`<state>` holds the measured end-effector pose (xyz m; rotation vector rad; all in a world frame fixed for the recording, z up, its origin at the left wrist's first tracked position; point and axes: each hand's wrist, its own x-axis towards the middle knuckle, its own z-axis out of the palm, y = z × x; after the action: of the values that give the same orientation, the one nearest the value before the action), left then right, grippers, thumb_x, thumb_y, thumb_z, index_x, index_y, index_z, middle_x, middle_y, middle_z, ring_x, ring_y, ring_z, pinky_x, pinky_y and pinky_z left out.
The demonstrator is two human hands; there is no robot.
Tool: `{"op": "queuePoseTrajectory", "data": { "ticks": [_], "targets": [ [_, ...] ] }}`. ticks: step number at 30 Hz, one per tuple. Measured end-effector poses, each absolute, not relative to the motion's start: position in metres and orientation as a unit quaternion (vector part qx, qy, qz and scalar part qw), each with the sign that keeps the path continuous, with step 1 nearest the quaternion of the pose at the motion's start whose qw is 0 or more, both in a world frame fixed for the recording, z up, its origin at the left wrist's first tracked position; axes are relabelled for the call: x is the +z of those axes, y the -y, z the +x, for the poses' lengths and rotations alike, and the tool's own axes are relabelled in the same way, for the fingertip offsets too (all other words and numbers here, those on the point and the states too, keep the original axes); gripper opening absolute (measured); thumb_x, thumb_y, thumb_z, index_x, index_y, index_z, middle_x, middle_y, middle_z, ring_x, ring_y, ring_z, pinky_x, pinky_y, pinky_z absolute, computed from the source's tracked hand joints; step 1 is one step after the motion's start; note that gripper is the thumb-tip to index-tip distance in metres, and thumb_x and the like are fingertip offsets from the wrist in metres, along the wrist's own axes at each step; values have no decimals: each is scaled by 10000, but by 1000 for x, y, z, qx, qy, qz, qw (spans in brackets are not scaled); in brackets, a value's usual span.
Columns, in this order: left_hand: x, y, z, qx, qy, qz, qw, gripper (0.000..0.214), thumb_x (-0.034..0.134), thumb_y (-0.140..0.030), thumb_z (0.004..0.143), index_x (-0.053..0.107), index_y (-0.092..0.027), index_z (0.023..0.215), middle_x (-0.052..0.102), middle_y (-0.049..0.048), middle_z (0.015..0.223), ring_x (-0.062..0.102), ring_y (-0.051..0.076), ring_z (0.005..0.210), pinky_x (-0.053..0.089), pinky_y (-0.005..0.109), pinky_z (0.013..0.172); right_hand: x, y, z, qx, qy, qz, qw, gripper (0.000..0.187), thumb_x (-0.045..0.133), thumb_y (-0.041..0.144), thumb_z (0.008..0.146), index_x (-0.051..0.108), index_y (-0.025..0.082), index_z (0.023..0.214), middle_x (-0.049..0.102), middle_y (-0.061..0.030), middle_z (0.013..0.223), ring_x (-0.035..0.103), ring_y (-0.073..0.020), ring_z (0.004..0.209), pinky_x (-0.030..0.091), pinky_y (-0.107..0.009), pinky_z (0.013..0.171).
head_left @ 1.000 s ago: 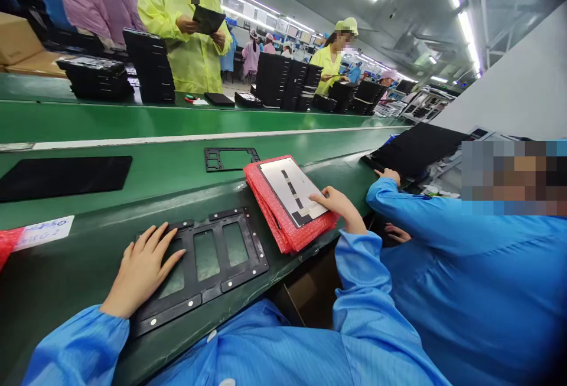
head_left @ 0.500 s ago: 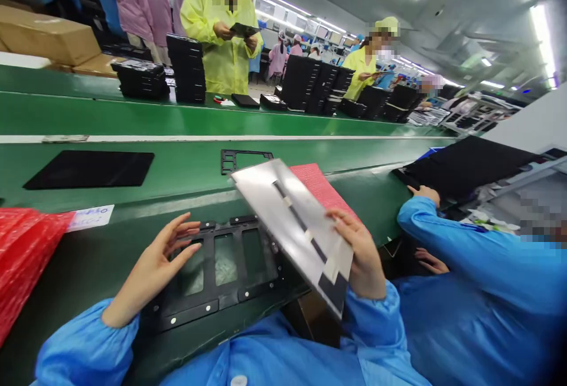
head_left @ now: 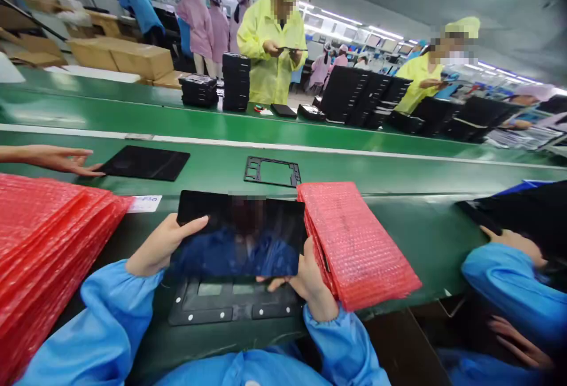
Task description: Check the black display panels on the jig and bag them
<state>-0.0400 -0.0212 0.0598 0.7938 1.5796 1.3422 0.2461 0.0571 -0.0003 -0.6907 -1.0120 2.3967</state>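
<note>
Between my hands I hold a flat display panel (head_left: pixel 239 238), its glossy black face turned up toward me and mirroring a blue sleeve. My left hand (head_left: pixel 166 241) grips its left edge, thumb over the front. At the right edge, my right hand (head_left: pixel 312 277) is closed on the panel with fingers underneath. Below the panel lies a black fixture frame (head_left: pixel 241 310) with openings and small white dots; its far part is hidden. Just right of the panel is a stack of red bubble-wrap sleeves (head_left: pixel 358 244).
More red bubble sleeves (head_left: pixel 48 244) are piled at left. Another person's hand (head_left: pixel 57 159) touches a black panel (head_left: pixel 148 163) on the green belt. A thin black bezel frame (head_left: pixel 272 172) lies ahead. At right, a co-worker's hand (head_left: pixel 516 246) rests by black sheets. Black stacks (head_left: pixel 343 94) stand across.
The panel has turned from its silver back to its black face and moved left over the fixture. My left hand has taken its left edge. Another person's hand has appeared at left.
</note>
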Motion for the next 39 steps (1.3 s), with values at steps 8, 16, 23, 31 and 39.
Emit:
{"op": "queuePoseTrajectory", "data": {
  "ticks": [8, 16, 23, 31, 39],
  "targets": [
    [50, -9, -36, 482, -562, 261, 619, 552, 627, -655, 705, 714, -166, 947, 743, 105, 806, 705, 286, 770, 568, 370, 688, -14, -50, 239, 794, 299, -316, 425, 579, 761, 266, 736, 564, 239, 1280, 696, -56, 1150, 627, -254, 1095, 470, -438, 979],
    [30, -141, -64, 415, -712, 436, 361, 615, 555, -627, 752, 626, -131, 1109, 659, 179, 1173, 626, 310, 1057, 511, 376, 832, -13, -46, 243, 841, 232, -291, 392, 505, 702, 260, 789, 567, 230, 1275, 719, -58, 1074, 648, -264, 1060, 501, -437, 931],
    [-1, -232, -51, 366, -795, 436, 208, 879, 733, -470, 661, 398, -107, 1387, 293, 267, 1494, 174, 450, 1388, 156, 536, 1097, -17, -47, 246, 841, 234, -291, 392, 420, 674, 288, 799, 623, 296, 1216, 725, -32, 1033, 652, -270, 1040, 514, -446, 899],
    [8, -235, -65, 402, -797, 339, 295, 439, 582, -349, 877, 508, -183, 1276, 497, 116, 1337, 526, 275, 1155, 450, 516, 945, -26, -48, 250, 834, 242, -319, 380, 354, 705, 305, 773, 678, 292, 1126, 740, -18, 986, 672, -268, 991, 509, -448, 905],
    [18, -134, -74, 563, -629, 239, 480, 311, 545, -341, 905, 582, -145, 1143, 640, 86, 1083, 637, 180, 879, 543, 365, 750, -26, -46, 252, 807, 291, -347, 378, 410, 730, 336, 757, 663, 270, 1156, 741, -26, 1011, 687, -263, 959, 536, -429, 877]
  ]
}}
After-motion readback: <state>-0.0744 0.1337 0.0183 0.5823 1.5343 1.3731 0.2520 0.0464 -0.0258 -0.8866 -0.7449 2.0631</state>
